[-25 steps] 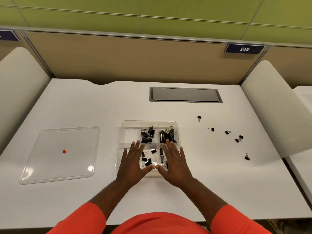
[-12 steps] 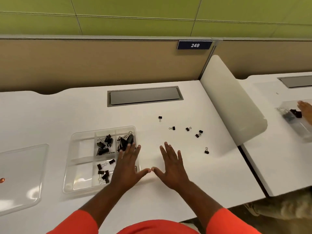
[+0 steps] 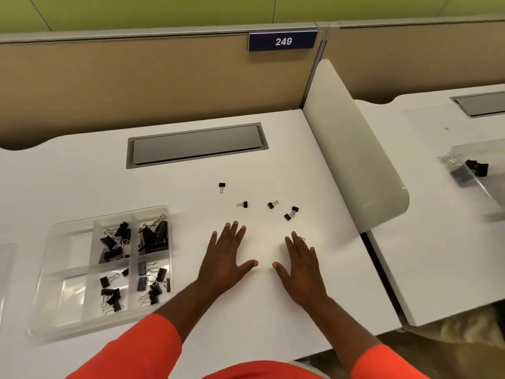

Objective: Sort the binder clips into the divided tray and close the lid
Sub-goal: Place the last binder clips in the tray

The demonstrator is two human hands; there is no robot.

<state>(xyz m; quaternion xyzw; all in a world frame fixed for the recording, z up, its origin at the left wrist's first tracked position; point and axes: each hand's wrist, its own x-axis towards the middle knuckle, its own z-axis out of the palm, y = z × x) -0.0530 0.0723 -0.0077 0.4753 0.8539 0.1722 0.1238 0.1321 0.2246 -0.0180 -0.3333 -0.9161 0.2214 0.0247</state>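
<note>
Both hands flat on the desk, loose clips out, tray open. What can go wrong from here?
1. A small clip sits half hidden at the right hand fingertips; it could be overlooked or flicked away.
2. Two loose clips lie touching; lifting one may drag the other.
3. Wire handles in the tray seem to rise near the rim and might block the lid.

A clear divided tray (image 3: 68, 242) sits uncovered at the left of the white tabletop (image 3: 259, 310), with black binder clips (image 3: 153, 239) heaped in its four right compartments. Small loose clips (image 3: 244, 204) lie scattered to its right. Only a sliver of the clear lid (image 3: 6, 263) shows at the far left
</note>
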